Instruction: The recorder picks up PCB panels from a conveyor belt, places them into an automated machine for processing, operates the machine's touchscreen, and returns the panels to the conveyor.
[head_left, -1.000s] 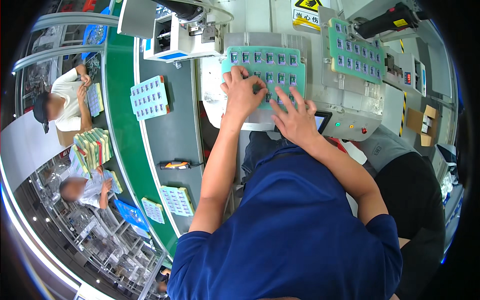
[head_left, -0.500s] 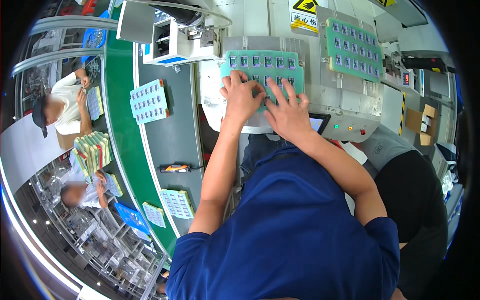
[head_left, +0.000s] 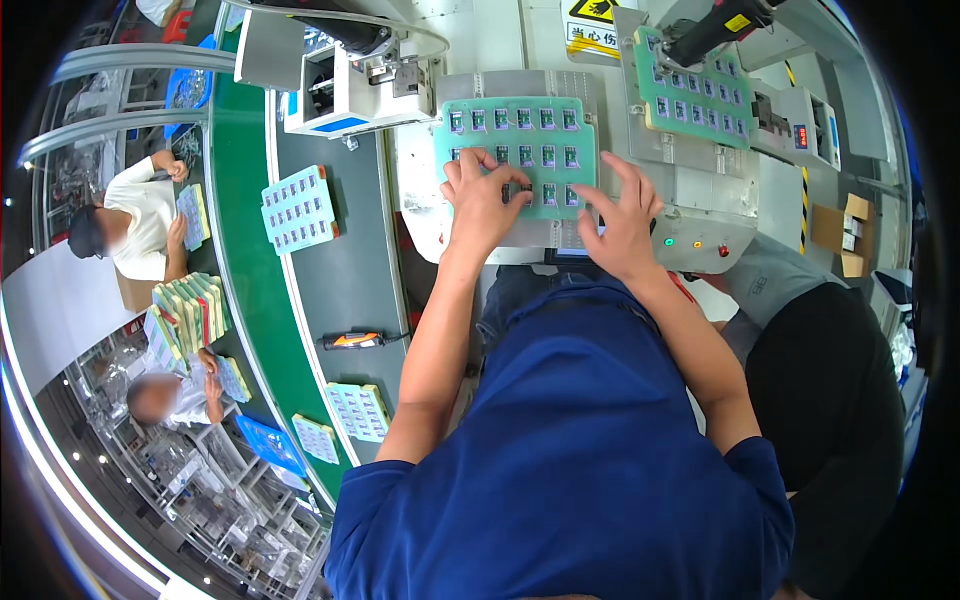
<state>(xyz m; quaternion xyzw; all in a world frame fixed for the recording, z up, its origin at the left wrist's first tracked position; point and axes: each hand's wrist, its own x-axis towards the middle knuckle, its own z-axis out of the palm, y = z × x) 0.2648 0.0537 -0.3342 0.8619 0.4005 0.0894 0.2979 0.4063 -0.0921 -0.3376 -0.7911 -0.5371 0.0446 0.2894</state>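
Observation:
A pale green tray (head_left: 510, 140) with rows of small electronic parts lies flat on the machine's metal plate in front of me. My left hand (head_left: 478, 205) rests over its lower left part. Thumb and index finger close around a small dark part (head_left: 514, 191) in the nearest row; the fingers partly hide it. My right hand (head_left: 624, 220) is at the tray's lower right corner, fingers apart and holding nothing. One of its fingertips is close to the last part of the nearest row.
A second green tray (head_left: 690, 110) sits at the right beneath a black cylindrical tool (head_left: 715, 35). A white machine head (head_left: 365, 90) stands at the upper left. On the grey conveyor lie a tray (head_left: 300, 208), an orange-black hand tool (head_left: 352, 340) and another tray (head_left: 358, 411). Two people work further left.
My right hand has moved right, from over the tray's middle to its right edge. My left hand stays near the same place. A black tool has come over the right-hand tray.

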